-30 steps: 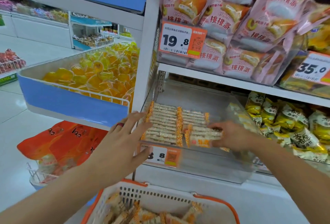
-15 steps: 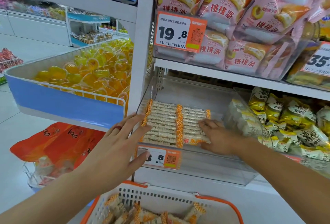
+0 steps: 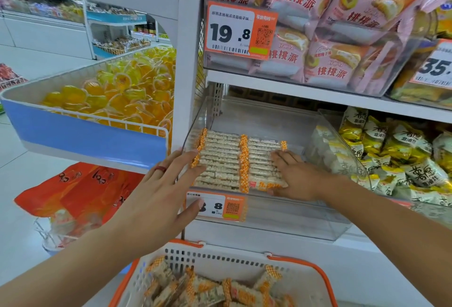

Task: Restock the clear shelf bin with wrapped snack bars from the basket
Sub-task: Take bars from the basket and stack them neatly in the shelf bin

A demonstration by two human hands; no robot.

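Shop shelf: clear bin [image 3: 281, 223] holds two rows of wrapped snack bars [image 3: 220, 160]. Right hand [image 3: 297, 174] lies flat, fingers straight, on right row. Left hand [image 3: 156, 199] spread open at bin's left front corner. More bars in basket [image 3: 244, 261] below.

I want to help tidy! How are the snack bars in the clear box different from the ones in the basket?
The snack bars in the clear shelf bin lie flat in neat side-by-side rows; the snack bars in the basket sit in a jumbled, tilted heap. Hands rest on the bin's bars; nothing touches the basket's. Both have the same pale wrappers with orange checked ends.
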